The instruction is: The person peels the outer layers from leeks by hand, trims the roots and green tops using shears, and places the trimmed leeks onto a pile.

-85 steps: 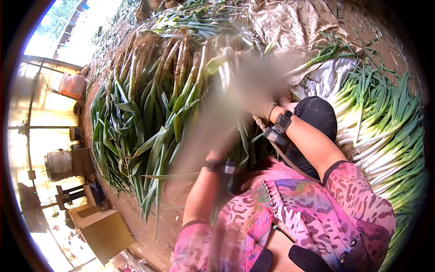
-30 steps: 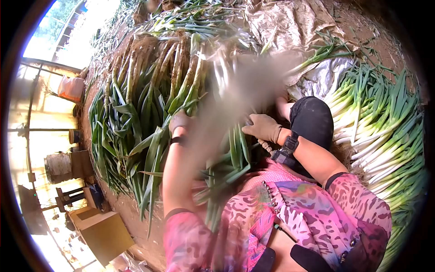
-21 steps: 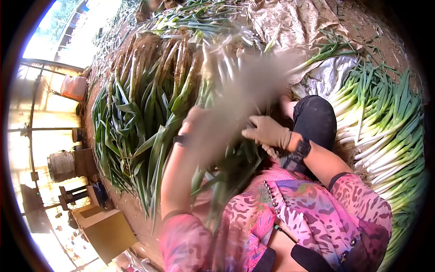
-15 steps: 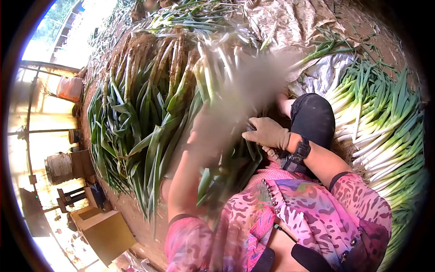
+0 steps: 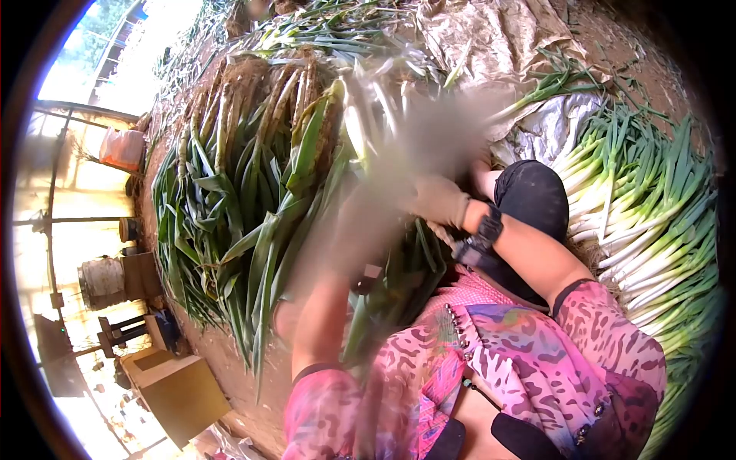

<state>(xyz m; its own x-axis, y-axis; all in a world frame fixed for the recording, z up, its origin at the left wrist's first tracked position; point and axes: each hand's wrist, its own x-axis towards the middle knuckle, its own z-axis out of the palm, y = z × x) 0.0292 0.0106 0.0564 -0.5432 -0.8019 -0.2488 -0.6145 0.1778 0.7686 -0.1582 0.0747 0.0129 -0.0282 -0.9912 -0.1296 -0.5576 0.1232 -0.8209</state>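
A grey blur across the middle of the view covers much of both hands. My left hand point(image 5: 376, 203) is inside this blur, beside the heap of long green onions point(image 5: 245, 172), and its fingers are smeared out. A pale onion stalk point(image 5: 354, 119) rises just above it; whether the hand grips it is hidden. My right hand point(image 5: 441, 201), in a beige glove with a black watch point(image 5: 487, 228) on the wrist, is close to the left one. Its fingertips disappear into the blur, so any held thing is hidden. The heaped onions have soil-covered roots pointing up and leaves hanging down.
Onions with clean white stems point(image 5: 640, 245) lie in a long row on the right. A bent knee in black cloth point(image 5: 529, 195) stands between. Crumpled sheeting point(image 5: 498, 42) covers ground at the top. A cardboard box point(image 5: 176, 395) and a bucket point(image 5: 103, 282) are at left.
My right hand has moved up and left, closer to my left hand, and its fingers have gone into the blur. The left forearm has shifted slightly right.
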